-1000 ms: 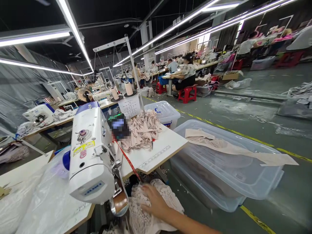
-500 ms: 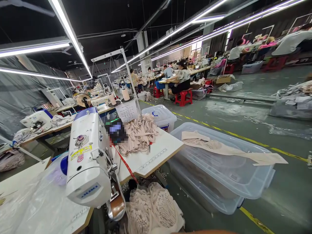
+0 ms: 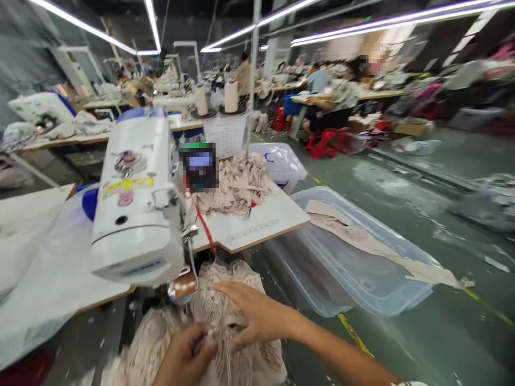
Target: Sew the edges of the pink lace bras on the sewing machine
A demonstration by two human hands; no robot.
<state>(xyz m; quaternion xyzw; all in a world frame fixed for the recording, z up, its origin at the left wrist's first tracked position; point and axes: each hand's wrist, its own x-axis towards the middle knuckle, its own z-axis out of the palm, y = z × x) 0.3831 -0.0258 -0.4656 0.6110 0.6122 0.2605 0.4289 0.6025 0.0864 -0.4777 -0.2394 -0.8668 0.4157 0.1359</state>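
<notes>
A heap of beige lace garments (image 3: 257, 354) hangs below the sewing machine's free arm, filling the bottom of the view. My left hand (image 3: 187, 351) is at the heap's near side, its fingers curled and thumb pressed in on a bit of the lace. To its right, my right hand (image 3: 261, 308) reaches in across the lace, fingers stretched and thumb apart, touching the cloth from above. The white sewing machine (image 3: 137, 225) stands just beyond, its narrow arm with a brown plate (image 3: 185, 284) close to the fingertips. Motion blurs fine detail.
A pile of beige straps (image 3: 237, 185) lies on the white table (image 3: 261, 222) behind the machine, beside a small display (image 3: 200, 166). At right, a beige cloth strip (image 3: 362, 236) rests across a clear plastic bin (image 3: 402, 295). Thread cones (image 3: 230, 97) stand behind. Other people sit farther off.
Both my hands have come into view from below and reached the lace heap. The camera has turned and tilted down, and the lace garments have been shifted and spread to the left.
</notes>
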